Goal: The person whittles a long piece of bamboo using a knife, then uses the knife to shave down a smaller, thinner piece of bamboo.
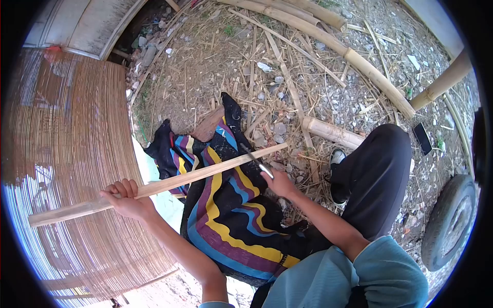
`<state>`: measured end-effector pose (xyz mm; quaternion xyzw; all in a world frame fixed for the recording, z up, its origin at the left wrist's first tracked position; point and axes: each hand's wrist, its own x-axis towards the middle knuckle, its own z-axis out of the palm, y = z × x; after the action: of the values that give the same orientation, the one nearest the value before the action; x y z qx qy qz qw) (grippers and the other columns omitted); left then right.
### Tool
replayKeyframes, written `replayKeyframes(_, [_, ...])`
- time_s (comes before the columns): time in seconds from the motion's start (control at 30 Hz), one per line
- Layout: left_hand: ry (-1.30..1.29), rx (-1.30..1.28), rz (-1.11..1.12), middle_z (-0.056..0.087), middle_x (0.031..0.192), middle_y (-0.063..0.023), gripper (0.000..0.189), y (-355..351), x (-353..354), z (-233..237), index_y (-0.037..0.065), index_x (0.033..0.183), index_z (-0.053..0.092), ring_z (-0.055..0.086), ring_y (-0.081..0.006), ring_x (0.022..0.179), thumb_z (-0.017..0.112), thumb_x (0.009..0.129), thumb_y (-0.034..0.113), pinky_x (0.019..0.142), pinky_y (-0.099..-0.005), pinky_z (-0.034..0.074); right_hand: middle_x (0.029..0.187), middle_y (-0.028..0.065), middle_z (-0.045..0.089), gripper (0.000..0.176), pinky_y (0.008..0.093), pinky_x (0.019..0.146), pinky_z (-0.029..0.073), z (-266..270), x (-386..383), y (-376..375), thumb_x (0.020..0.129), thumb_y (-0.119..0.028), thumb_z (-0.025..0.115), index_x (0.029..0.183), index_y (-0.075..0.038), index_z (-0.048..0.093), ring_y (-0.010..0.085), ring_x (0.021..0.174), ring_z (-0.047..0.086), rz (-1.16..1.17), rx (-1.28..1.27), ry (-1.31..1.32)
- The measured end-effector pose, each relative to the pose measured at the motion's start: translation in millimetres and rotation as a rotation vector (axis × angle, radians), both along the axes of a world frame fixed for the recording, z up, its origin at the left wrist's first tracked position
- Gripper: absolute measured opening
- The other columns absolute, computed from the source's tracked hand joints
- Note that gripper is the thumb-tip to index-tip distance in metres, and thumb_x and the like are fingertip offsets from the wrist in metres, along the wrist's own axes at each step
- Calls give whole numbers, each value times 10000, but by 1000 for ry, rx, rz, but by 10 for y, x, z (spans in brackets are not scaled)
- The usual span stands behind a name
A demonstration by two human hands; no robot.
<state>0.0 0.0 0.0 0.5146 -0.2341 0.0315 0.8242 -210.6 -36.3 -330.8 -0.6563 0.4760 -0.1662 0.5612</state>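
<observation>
A long pale bamboo strip (200, 174) lies slantwise across my lap, its wider end at the left and its narrow end toward the middle. My left hand (127, 199) is wrapped around the strip near the wide end. In my right hand (279, 184) is a knife (264, 169), gripped by its handle. Its dark blade (250, 153) crosses the strip close to the narrow end; whether the edge bites into it cannot be made out. Beneath the strip, a black cloth with yellow, purple and blue wavy stripes (226, 246) covers my leg, with light shavings on it.
To the left stands a woven reed panel (87, 128). Bamboo poles (377, 82) and a cut bamboo piece (334, 132) lie on ground strewn with splinters and stones. A dark phone (423, 139) and a tyre (449, 223) are at the right, beyond my bent knee (385, 154).
</observation>
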Motion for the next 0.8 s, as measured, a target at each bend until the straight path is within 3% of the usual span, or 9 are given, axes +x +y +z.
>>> replayKeyframes(0.13, [15, -60, -34, 210, 543, 37, 362, -39, 25, -59, 117, 691, 348, 165, -66, 454, 405, 956, 356, 388, -229, 171, 769, 273, 600, 502, 478, 712, 463, -433, -324, -401, 879, -467, 448, 888, 8, 609, 449, 787, 579, 30, 143, 178])
replayKeyframes(0.2, [-18, 73, -106, 223, 555, 32, 350, -16, 41, -73, 113, 711, 364, 216, -76, 484, 383, 963, 355, 444, -237, 253, 692, 219, 614, 512, 443, 603, 487, -378, -242, -318, 887, -483, 428, 913, -2, 602, 384, 653, 615, 16, 60, 282])
replayKeyframes(0.23, [-44, 153, -153, 233, 559, 28, 342, -53, 42, -139, 108, 734, 386, 255, -86, 503, 370, 966, 357, 486, -242, 316, 692, 219, 614, 512, 443, 603, 487, -277, -188, -282, 887, -483, 428, 913, -2, 602, 384, 653, 615, 38, 38, 269])
replayKeyframes(0.3, [-53, 501, -70, 528, 785, -70, 355, -166, -69, -316, 31, 985, 460, 496, -153, 710, 353, 964, 370, 719, -308, 440, 569, 127, 577, 520, 374, 458, 468, 50, -140, -226, 894, -503, 414, 936, -15, 591, 255, 472, 588, -85, 435, 41])
replayKeyframes(0.33, [16, 489, -205, 570, 952, -102, 387, -243, -19, -455, -3, 1081, 443, 544, -172, 786, 351, 966, 355, 725, -313, 452, 531, 93, 538, 507, 341, 414, 440, 216, -136, -209, 897, -499, 416, 925, -20, 580, 200, 420, 543, -77, 429, -2])
replayKeyframes(0.37, [6, 573, -291, 578, 967, -118, 389, -324, -70, -515, -10, 1133, 445, 576, -196, 804, 365, 965, 332, 752, -318, 465, 494, 60, 500, 494, 308, 371, 412, 349, -136, -208, 901, -495, 419, 913, -25, 570, 146, 369, 499, -71, 420, -44])
replayKeyframes(0.5, [38, 442, -466, 596, 1003, -195, 399, -605, -269, -621, -104, 1106, 465, 596, -252, 964, 392, 965, 262, 878, -321, 466, 481, 37, 469, 429, 300, 358, 398, 589, -216, -319, 914, -451, 432, 893, -38, 545, 140, 360, 471, -65, 360, -120])
replayKeyframes(0.57, [47, 369, -477, 591, 1025, -204, 388, -690, -334, -619, -120, 1134, 452, 584, -262, 1003, 422, 957, 224, 888, -317, 462, 485, 26, 451, 406, 281, 340, 376, 786, -243, -421, 923, -438, 426, 879, -44, 512, 126, 346, 441, -188, 378, -254])
replayKeyframes(0.8, [-69, 319, -473, 615, 963, -189, 288, -775, -486, -514, -114, 1057, 511, 637, -253, 870, 436, 944, 140, 796, -306, 510, 501, 29, 444, 376, 268, 337, 354, 1609, -358, -834, 937, -416, 405, 948, -42, 443, 118, 344, 433, -115, 198, -395])
